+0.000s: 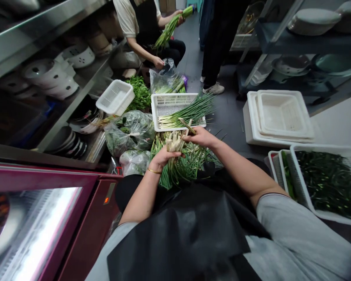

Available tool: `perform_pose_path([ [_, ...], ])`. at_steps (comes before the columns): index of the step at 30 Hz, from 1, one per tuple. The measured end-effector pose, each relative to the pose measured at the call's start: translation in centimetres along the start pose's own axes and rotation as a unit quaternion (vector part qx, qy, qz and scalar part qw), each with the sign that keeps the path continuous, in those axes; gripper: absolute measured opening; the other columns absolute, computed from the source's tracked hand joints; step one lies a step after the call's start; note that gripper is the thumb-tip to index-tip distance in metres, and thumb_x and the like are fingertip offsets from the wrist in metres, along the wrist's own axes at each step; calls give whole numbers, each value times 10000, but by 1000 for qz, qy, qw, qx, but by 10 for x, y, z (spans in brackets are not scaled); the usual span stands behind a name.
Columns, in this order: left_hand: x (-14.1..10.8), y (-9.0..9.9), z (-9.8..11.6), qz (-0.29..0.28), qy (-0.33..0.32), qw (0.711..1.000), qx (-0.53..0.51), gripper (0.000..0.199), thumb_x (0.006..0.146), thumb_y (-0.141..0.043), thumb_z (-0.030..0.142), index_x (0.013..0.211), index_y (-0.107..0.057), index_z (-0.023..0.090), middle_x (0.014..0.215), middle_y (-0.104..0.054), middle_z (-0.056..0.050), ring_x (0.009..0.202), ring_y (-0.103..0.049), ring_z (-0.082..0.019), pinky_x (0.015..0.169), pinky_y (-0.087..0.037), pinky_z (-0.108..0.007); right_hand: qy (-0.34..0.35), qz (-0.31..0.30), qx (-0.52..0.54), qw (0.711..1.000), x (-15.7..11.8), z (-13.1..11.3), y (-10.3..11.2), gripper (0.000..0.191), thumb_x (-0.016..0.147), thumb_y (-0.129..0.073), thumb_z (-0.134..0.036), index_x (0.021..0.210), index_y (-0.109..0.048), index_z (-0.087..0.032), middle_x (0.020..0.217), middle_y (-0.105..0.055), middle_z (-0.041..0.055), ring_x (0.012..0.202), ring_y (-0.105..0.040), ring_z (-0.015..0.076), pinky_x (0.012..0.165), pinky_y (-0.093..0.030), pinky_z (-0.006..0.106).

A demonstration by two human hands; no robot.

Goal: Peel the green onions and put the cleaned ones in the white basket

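My left hand [164, 157] is closed around a bunch of pale, knobbly stalks [174, 142], held over a loose heap of green onions [178, 169] at my lap. My right hand [203, 137] is closed on a thin brownish stick-like piece [188, 127], whose kind I cannot make out; it points up and left. The fingertips of this hand are beside the pale bunch. Just beyond my hands stands a white perforated basket [171, 100], with trimmed green onions [187, 114] lying across it and their green tops over its right side.
Plastic bags of greens [130, 132], a smaller white basket [117, 97] and scissors [116, 168] lie left. A seated co-worker [146, 31] holds green stalks ahead. Stacked white tubs [280, 117] and a basket of dark green peppers [330, 179] stand right.
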State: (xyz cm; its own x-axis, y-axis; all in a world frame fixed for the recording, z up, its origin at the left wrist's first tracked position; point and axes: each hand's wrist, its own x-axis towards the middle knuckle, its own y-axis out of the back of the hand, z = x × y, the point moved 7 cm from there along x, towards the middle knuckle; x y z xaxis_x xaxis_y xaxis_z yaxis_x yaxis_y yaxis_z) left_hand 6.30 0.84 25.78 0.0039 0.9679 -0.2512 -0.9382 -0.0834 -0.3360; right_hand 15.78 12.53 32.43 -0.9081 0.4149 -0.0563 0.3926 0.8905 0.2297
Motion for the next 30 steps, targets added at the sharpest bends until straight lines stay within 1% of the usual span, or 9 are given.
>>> perform_pose_path([
  [2, -2, 8, 12, 83, -44, 996, -2, 558, 572, -832, 297, 1084, -671, 144, 967, -709, -104, 646, -650, -168, 425, -396, -192, -11, 48, -5, 999, 8, -4, -2, 346, 683, -713, -457, 706, -685, -113, 646, -639, 40, 578, -540, 118, 560, -423, 259],
  [5, -9, 20, 26, 192, -96, 977, -5, 411, 603, -820, 311, 941, -703, 108, 863, -715, -92, 617, -619, -141, 440, -413, -200, -36, 106, -41, 993, 15, -10, 6, 335, 685, -717, -444, 632, -662, -118, 583, -613, 37, 512, -496, 104, 500, -377, 255],
  [11, -16, 39, 26, 218, -99, 970, -45, 371, 503, -865, 247, 780, -660, 107, 634, -628, -3, 479, -518, -84, 403, -378, -197, 3, 204, -75, 976, 3, -50, 35, 309, 678, -734, -425, 648, -655, -128, 557, -529, -6, 524, -457, 99, 502, -338, 263],
  [15, -30, 63, 27, 300, -123, 940, -105, 352, 469, -871, 217, 691, -616, 119, 557, -544, 50, 428, -455, -48, 411, -378, -190, 10, 215, -53, 975, -4, -62, 49, 322, 681, -737, -436, 641, -639, -132, 544, -508, -11, 523, -451, 101, 503, -338, 265],
  [17, -29, 56, 33, 290, -132, 943, -97, 331, 504, -863, 232, 721, -640, 117, 602, -588, 26, 459, -482, -55, 444, -403, -196, -7, 212, -47, 976, -1, -55, 46, 355, 672, -743, -463, 619, -620, -134, 527, -501, -9, 505, -441, 100, 489, -329, 263],
  [20, -14, 20, 40, 208, -127, 968, -53, 332, 562, -846, 262, 809, -684, 112, 764, -676, -40, 531, -532, -75, 483, -425, -210, -17, 213, -43, 976, 11, -43, 34, 413, 676, -728, -525, 612, -603, -136, 522, -505, -2, 494, -433, 101, 478, -318, 260],
  [23, 3, -9, 40, 174, -124, 975, -55, 353, 536, -862, 271, 797, -673, 127, 743, -671, -37, 588, -578, -120, 479, -418, -222, -13, 216, -65, 974, 21, -36, 20, 460, 699, -689, -577, 589, -568, -147, 527, -504, 1, 504, -421, 100, 490, -310, 258],
  [27, 11, -16, 29, 186, -102, 973, -85, 366, 508, -865, 242, 792, -661, 135, 636, -637, -14, 564, -586, -142, 440, -379, -222, 25, 225, -192, 955, 19, -47, 14, 454, 765, -622, -553, 552, -494, -173, 516, -446, -19, 543, -398, 102, 526, -279, 254],
  [30, 6, -13, 22, 167, -79, 976, -117, 349, 499, -851, 225, 771, -656, 126, 620, -647, -27, 566, -603, -148, 425, -363, -212, 64, 165, -259, 950, 16, -58, 16, 392, 811, -580, -481, 576, -497, -179, 525, -444, -26, 550, -396, 101, 545, -280, 249],
])
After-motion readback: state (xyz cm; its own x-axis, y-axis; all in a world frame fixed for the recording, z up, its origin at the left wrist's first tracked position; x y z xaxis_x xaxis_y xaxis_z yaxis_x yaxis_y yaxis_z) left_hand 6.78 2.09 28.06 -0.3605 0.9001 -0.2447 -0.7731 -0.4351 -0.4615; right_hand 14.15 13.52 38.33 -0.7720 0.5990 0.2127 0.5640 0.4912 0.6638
